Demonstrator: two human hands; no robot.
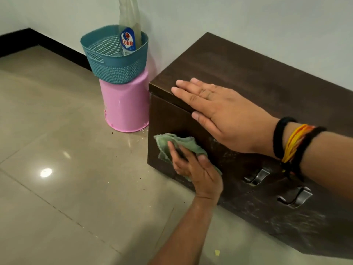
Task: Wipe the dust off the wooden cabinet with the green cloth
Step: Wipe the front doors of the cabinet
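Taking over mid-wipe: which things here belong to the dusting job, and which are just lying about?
In the job:
green cloth, pressed by the left hand
wooden cabinet, steadied by the right hand

Lying about:
blue basket with spray bottle
pink bucket

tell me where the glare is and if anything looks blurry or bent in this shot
Head view: a bright lamp reflection glares off the glossy floor tiles; the wooden cabinet looks tilted and stretched by the wide lens; the picture is soft overall; the green cloth is readable.

Floor (57,188) before cabinet (248,77) open; pink bucket (125,108) crowds its left end
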